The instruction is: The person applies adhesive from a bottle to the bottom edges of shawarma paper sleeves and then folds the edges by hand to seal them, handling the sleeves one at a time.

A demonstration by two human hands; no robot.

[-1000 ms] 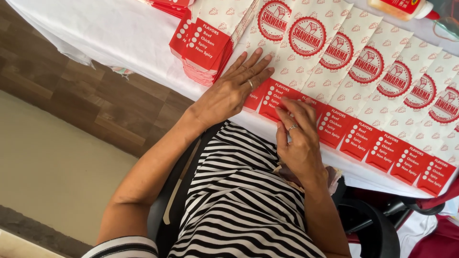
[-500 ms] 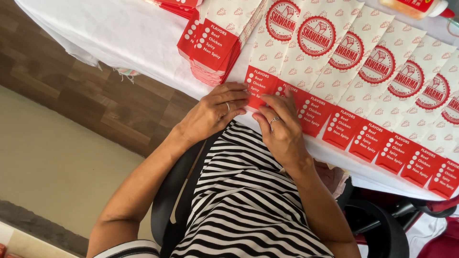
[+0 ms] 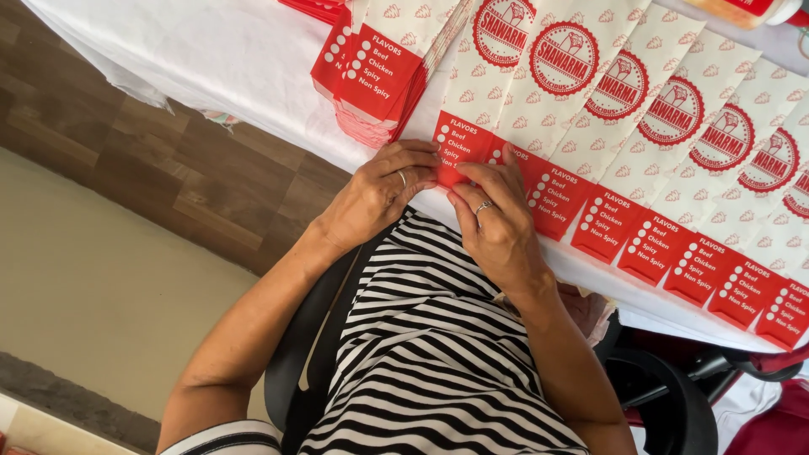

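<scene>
Red paper flap of the end sleeve (image 3: pixel 459 152) pinched between left hand (image 3: pixel 379 198) and right hand (image 3: pixel 497 215) fingertips — best creased flat, square against the overlapped row (image 3: pixel 674 168).

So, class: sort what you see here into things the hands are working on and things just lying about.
In use:
- left hand and right hand, both on the red end of the nearest paper bag
- overlapping row of paper bags

Lying about:
- stack of bags
- white tablecloth
- red-and-white bottle
</scene>
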